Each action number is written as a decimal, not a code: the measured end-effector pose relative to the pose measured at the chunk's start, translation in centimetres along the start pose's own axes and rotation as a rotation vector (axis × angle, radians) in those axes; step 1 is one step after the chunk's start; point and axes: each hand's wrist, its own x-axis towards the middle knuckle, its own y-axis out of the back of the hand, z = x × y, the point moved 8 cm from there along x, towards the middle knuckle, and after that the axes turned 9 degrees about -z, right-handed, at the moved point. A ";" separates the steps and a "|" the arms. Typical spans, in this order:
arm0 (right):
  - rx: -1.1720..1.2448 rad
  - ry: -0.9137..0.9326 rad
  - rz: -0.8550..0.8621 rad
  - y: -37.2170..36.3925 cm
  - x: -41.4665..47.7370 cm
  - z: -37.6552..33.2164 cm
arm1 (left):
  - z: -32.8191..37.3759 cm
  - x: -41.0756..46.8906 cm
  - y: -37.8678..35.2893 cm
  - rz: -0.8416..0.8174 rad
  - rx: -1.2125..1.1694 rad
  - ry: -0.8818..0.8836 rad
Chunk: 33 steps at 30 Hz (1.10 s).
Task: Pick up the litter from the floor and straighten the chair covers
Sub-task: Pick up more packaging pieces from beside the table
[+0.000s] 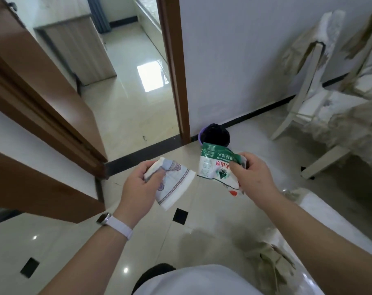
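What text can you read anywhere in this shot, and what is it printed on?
"用纯净水": white on the green band of the wrapper held in the right hand, seen upside down.
"山泉": red, same wrapper, partly hidden by the thumb.
Fine print on the wrapper's green corner: too small to read.
Patterned packet in the left hand: no readable text.

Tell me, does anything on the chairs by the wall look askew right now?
Yes. The beige-and-white fabric cover on the cream wooden chair nearer the door hangs off one side of its backrest, baring the frame. The second chair's cover hangs crooked too, and the seat drape is bunched.
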 end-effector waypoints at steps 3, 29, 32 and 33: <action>0.031 -0.036 0.039 0.3 3.2 -0.2 | 0.3 4.9 -0.5 -0.012 0.015 -0.008; 0.001 -0.382 0.528 -0.3 29.0 -4.3 | 0.6 49.5 -3.2 -0.531 0.128 0.018; 0.041 -0.434 0.539 0.6 31.8 -2.6 | 0.6 52.7 -5.0 -0.534 0.180 0.019; 0.056 -0.448 0.526 0.9 33.0 -2.0 | 0.6 53.8 -5.6 -0.530 0.193 0.019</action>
